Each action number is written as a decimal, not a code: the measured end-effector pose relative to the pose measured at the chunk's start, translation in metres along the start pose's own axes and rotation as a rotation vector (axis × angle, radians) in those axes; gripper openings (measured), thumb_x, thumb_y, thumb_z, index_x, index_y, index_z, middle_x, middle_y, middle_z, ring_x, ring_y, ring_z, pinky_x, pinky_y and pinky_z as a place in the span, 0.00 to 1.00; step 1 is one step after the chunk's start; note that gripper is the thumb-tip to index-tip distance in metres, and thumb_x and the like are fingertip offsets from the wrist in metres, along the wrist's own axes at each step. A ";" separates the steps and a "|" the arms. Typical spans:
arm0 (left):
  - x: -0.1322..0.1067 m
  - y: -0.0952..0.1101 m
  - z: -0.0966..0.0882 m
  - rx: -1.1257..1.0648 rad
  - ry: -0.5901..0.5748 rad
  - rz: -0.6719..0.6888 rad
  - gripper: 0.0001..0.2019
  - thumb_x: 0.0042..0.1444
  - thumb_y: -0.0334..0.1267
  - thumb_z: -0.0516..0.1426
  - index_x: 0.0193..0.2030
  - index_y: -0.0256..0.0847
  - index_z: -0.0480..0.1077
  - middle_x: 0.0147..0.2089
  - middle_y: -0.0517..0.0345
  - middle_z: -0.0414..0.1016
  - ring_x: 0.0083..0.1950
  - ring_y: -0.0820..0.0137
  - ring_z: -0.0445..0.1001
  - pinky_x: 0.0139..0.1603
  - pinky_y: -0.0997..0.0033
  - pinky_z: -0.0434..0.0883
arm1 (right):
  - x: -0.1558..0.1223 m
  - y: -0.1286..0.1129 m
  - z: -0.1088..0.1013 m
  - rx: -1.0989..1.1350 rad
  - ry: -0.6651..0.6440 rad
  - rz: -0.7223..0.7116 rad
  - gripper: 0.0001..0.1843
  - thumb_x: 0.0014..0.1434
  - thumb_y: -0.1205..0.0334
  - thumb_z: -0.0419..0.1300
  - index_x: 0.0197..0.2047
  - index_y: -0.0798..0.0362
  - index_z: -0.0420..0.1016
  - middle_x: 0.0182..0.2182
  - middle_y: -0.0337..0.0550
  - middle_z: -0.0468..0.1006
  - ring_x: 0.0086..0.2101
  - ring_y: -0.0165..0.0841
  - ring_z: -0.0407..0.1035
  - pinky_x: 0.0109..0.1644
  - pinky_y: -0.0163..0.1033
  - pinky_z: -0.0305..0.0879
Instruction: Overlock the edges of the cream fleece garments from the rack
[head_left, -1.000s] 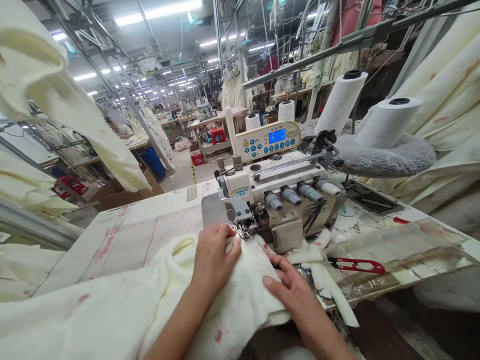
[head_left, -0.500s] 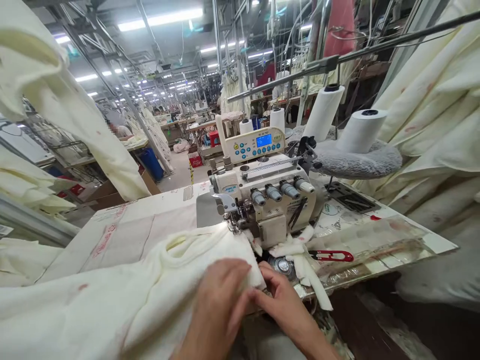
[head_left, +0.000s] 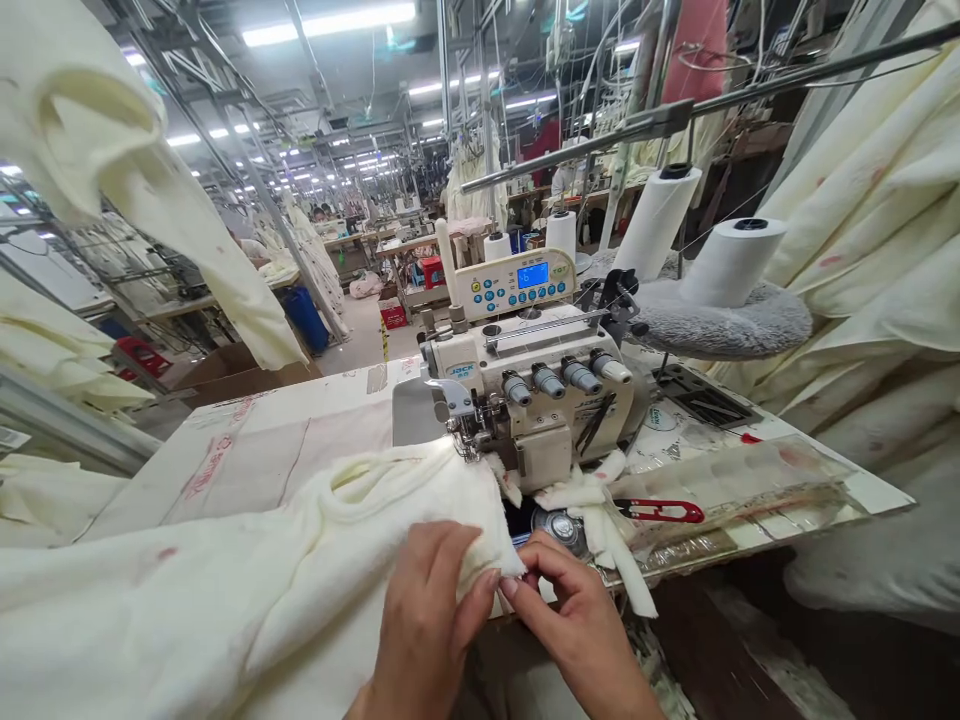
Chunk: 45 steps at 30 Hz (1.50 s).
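My left hand (head_left: 427,610) pinches white cloth (head_left: 352,550), my right hand (head_left: 574,610) pinches its edge close by, the cloth reaches the sewing machine (head_left: 540,345) on the tabletop (head_left: 315,388).

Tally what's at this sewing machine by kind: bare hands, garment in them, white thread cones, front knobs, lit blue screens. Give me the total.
Left hand and right hand: 2
Cream garment: 1
White thread cones: 4
Front knobs: 4
Lit blue screen: 1
Total: 12
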<state>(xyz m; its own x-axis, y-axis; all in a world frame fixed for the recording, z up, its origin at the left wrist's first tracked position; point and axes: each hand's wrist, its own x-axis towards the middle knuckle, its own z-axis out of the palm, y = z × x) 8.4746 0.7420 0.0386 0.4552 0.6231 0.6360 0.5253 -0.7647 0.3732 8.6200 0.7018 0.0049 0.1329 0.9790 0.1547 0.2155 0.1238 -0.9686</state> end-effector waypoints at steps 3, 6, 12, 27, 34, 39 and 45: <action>0.004 -0.004 0.002 -0.015 -0.141 -0.096 0.08 0.55 0.33 0.55 0.43 0.44 0.67 0.40 0.55 0.71 0.40 0.66 0.66 0.39 0.65 0.66 | 0.001 0.000 0.001 -0.005 0.017 -0.004 0.11 0.56 0.58 0.55 0.24 0.54 0.67 0.24 0.36 0.59 0.28 0.30 0.58 0.33 0.34 0.53; 0.011 -0.006 0.005 -0.100 -0.233 -0.162 0.06 0.58 0.32 0.52 0.34 0.44 0.69 0.34 0.60 0.72 0.37 0.68 0.65 0.38 0.65 0.62 | 0.002 0.001 0.001 -0.014 0.026 -0.022 0.12 0.56 0.58 0.55 0.24 0.53 0.66 0.24 0.35 0.59 0.28 0.30 0.58 0.33 0.34 0.53; 0.013 0.008 0.000 -0.015 0.039 0.001 0.07 0.57 0.26 0.51 0.32 0.39 0.67 0.32 0.59 0.71 0.35 0.70 0.63 0.37 0.68 0.58 | 0.004 -0.002 0.001 -0.007 0.038 -0.034 0.11 0.56 0.58 0.55 0.24 0.54 0.69 0.24 0.36 0.59 0.28 0.30 0.59 0.33 0.33 0.54; 0.009 0.005 0.000 0.143 0.107 0.283 0.06 0.54 0.26 0.53 0.35 0.38 0.69 0.28 0.59 0.71 0.32 0.71 0.63 0.35 0.67 0.58 | 0.018 0.008 -0.026 -0.583 0.196 -0.844 0.17 0.57 0.78 0.54 0.48 0.56 0.70 0.33 0.45 0.66 0.35 0.33 0.61 0.38 0.39 0.59; 0.063 -0.058 -0.006 0.256 -0.149 -0.263 0.14 0.56 0.42 0.52 0.47 0.38 0.64 0.56 0.45 0.64 0.58 0.56 0.58 0.56 0.50 0.56 | 0.023 0.008 -0.021 -0.569 0.195 -0.895 0.10 0.54 0.78 0.54 0.39 0.59 0.68 0.30 0.45 0.65 0.33 0.34 0.59 0.36 0.42 0.57; 0.080 -0.088 0.003 0.184 -0.207 -0.332 0.08 0.54 0.40 0.52 0.39 0.41 0.65 0.52 0.53 0.68 0.55 0.61 0.62 0.56 0.53 0.57 | 0.032 0.001 -0.021 -0.588 0.221 -0.895 0.09 0.56 0.78 0.55 0.39 0.58 0.70 0.27 0.43 0.66 0.32 0.34 0.59 0.35 0.41 0.55; 0.095 -0.108 0.010 0.199 -0.178 -0.312 0.07 0.52 0.40 0.53 0.37 0.42 0.65 0.50 0.53 0.70 0.53 0.60 0.64 0.53 0.55 0.59 | 0.052 -0.003 -0.021 -0.660 0.240 -0.863 0.08 0.60 0.74 0.54 0.39 0.57 0.73 0.26 0.42 0.68 0.31 0.33 0.59 0.35 0.40 0.54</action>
<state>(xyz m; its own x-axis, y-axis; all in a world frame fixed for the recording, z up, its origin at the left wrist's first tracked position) 8.4681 0.8856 0.0518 0.3602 0.8519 0.3800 0.7785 -0.4990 0.3807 8.6464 0.7492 0.0197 -0.1418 0.5403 0.8295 0.7886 0.5682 -0.2353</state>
